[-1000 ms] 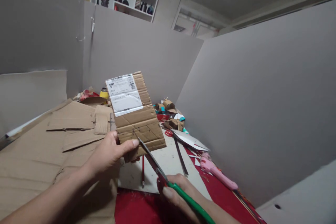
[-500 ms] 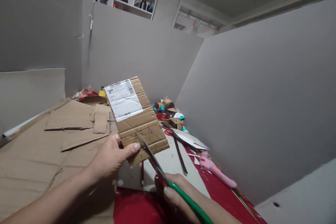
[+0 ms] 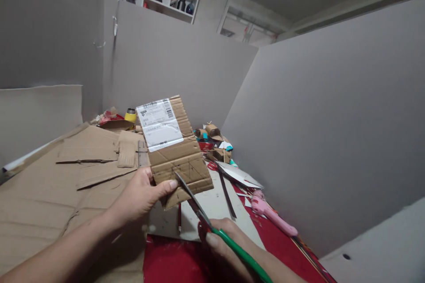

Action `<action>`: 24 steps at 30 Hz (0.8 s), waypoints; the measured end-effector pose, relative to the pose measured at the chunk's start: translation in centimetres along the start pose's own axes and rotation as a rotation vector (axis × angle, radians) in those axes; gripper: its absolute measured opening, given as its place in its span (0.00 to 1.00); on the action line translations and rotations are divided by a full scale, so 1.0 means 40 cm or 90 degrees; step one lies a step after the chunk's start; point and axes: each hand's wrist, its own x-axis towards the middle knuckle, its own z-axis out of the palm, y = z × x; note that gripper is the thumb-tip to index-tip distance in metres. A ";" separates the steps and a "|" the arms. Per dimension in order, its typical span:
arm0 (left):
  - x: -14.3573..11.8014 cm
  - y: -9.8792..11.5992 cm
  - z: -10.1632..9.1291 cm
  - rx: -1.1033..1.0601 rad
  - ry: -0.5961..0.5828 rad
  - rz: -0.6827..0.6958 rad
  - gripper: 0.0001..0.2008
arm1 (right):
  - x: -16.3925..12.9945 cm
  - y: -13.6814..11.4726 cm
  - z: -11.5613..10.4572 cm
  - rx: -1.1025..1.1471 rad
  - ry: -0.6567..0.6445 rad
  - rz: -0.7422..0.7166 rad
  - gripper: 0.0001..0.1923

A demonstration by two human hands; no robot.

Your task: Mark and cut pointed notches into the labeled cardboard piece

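Cardboard piece (image 3: 177,159), light and stiff, pinched at its lower edge by left hand (image 3: 141,196); right hand (image 3: 221,241) grips scissors (image 3: 199,212) cutting upward.

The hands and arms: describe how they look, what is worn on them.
Both are bare: the left hand and its forearm show no sleeve, glove, watch or ring. The right hand is also ungloved, with no sleeve in view. Fingernails are short and unpainted.
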 end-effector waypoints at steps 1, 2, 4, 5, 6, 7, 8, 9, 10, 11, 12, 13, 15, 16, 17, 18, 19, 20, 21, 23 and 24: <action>0.000 0.000 0.001 -0.004 -0.001 -0.002 0.19 | -0.002 0.001 0.005 0.001 0.019 0.002 0.34; 0.001 0.001 0.002 -0.009 -0.001 -0.005 0.19 | -0.004 0.003 0.009 0.005 0.033 0.004 0.34; 0.003 0.001 0.004 -0.020 0.004 -0.011 0.19 | -0.006 0.005 0.017 0.020 0.042 0.008 0.35; 0.003 0.001 0.005 -0.025 0.004 -0.011 0.19 | -0.006 0.006 0.019 0.027 0.041 0.010 0.34; 0.003 0.001 0.006 -0.027 0.004 -0.011 0.19 | -0.005 0.007 0.021 0.032 0.038 0.012 0.34; 0.003 0.001 0.007 -0.029 0.006 -0.009 0.19 | -0.005 0.008 0.022 0.036 0.035 0.014 0.34; 0.002 0.001 0.008 -0.030 0.009 -0.007 0.19 | -0.004 0.009 0.022 0.038 0.034 0.015 0.34; 0.001 0.002 0.008 -0.030 0.011 -0.006 0.19 | -0.004 0.009 0.022 0.041 0.034 0.017 0.33; 0.000 0.004 0.007 -0.028 0.013 -0.009 0.20 | -0.003 0.010 0.021 0.046 0.030 0.017 0.33; 0.000 0.006 0.006 -0.022 0.015 -0.014 0.20 | -0.002 0.012 0.021 0.052 0.023 0.013 0.32; -0.001 0.009 0.004 -0.013 0.020 -0.018 0.21 | -0.001 0.014 0.020 0.059 0.018 0.009 0.31; -0.001 0.013 0.000 -0.001 0.027 -0.018 0.21 | 0.001 0.016 0.019 0.066 0.013 0.003 0.30; 0.000 0.020 -0.007 0.024 0.050 -0.006 0.21 | 0.005 0.019 0.020 0.077 -0.003 -0.017 0.29; 0.001 0.023 -0.011 0.031 0.063 0.004 0.20 | 0.007 0.019 0.020 0.079 -0.003 -0.026 0.29; 0.001 0.026 -0.013 0.033 0.073 0.013 0.20 | 0.008 0.018 0.021 0.081 -0.001 -0.034 0.29; 0.002 0.027 -0.015 0.032 0.077 0.019 0.20 | 0.009 0.016 0.022 0.084 -0.001 -0.041 0.29; 0.001 0.027 -0.015 0.031 0.074 0.019 0.19 | 0.010 0.012 0.023 0.082 0.004 -0.046 0.29; 0.001 0.026 -0.014 0.026 0.068 0.015 0.19 | 0.010 0.006 0.023 0.076 0.016 -0.051 0.30; 0.000 0.024 -0.012 0.021 0.061 0.010 0.19 | 0.010 0.000 0.022 0.067 0.027 -0.059 0.30; -0.003 0.018 -0.006 0.012 0.045 -0.002 0.19 | 0.011 -0.011 0.016 0.048 0.024 -0.083 0.32; -0.004 0.016 -0.004 0.009 0.039 -0.006 0.19 | 0.012 -0.016 0.012 0.038 0.014 -0.092 0.32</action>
